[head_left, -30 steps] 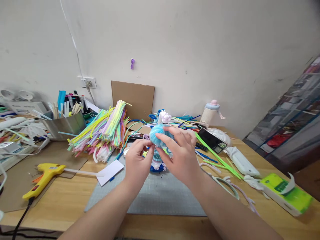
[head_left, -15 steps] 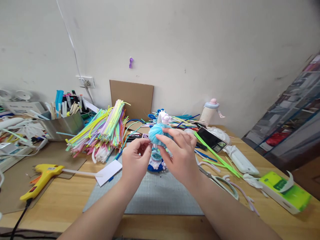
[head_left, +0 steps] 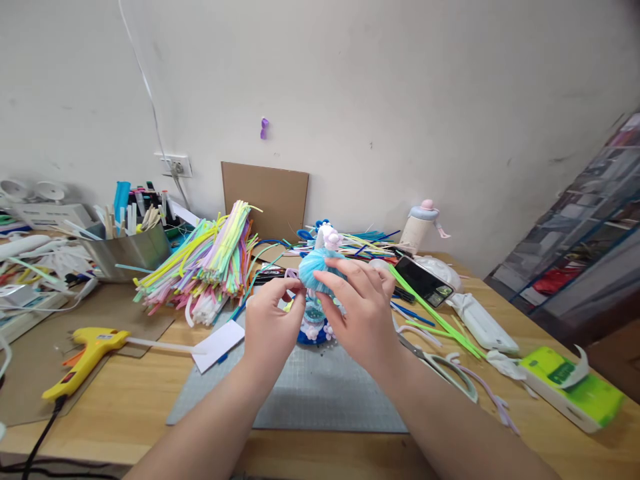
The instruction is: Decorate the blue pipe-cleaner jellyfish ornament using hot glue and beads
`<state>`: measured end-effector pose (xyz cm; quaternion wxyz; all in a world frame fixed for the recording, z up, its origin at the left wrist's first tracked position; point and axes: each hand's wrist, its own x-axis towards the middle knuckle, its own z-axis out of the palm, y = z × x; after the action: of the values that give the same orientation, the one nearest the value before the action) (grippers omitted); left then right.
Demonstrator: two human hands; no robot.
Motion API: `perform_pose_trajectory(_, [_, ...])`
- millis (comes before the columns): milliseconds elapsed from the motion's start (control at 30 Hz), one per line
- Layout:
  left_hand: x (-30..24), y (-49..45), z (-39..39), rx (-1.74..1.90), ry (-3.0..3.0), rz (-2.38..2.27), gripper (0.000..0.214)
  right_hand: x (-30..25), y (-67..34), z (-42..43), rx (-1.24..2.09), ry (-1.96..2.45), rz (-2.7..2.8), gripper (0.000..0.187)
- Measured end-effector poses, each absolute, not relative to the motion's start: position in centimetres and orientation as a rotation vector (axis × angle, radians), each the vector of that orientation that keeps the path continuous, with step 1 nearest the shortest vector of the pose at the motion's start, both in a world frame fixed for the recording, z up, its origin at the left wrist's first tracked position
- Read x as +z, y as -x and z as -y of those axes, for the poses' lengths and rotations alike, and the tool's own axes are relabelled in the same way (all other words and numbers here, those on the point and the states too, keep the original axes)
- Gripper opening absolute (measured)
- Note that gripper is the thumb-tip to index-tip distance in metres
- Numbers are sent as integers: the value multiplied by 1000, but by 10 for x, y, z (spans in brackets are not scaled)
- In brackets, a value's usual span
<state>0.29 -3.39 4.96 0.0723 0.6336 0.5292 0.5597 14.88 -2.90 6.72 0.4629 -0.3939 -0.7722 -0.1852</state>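
Note:
A small doll-like figure made of pipe cleaners (head_left: 318, 269) stands on a grey cutting mat (head_left: 310, 393) in the middle of the desk. It has fluffy light-blue hair, a pale pink top piece and a blue base with white flowers. My left hand (head_left: 273, 320) pinches at its left side, where a lilac loop shows by the fingertips. My right hand (head_left: 361, 307) curls round its right side, fingers touching the blue fluff. Both hands hide much of the figure's body.
A big heap of coloured pipe cleaners (head_left: 210, 263) lies left of the figure. A yellow glue gun (head_left: 85, 357), a white card (head_left: 219, 343), a metal tub of pens (head_left: 127, 243), scissors (head_left: 443, 367), a phone (head_left: 424, 280), a green tissue pack (head_left: 575, 387) and a bottle (head_left: 419, 223) crowd the desk.
My hands have shifted only slightly on the figure. The left fingers have closed in nearer to the blue fluff. The view has wobbled a little.

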Motion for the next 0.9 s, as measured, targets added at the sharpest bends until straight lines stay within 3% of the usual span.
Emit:
perform_pose_trajectory(533, [48,-11,29,1791,-1687,-1594,6,69,-149,30,-416,972,1884,19])
perform_pose_trajectory(900, [46,-18,26,1799,-1388,-1357,8,70,-150,30,-366,959,1863,20])
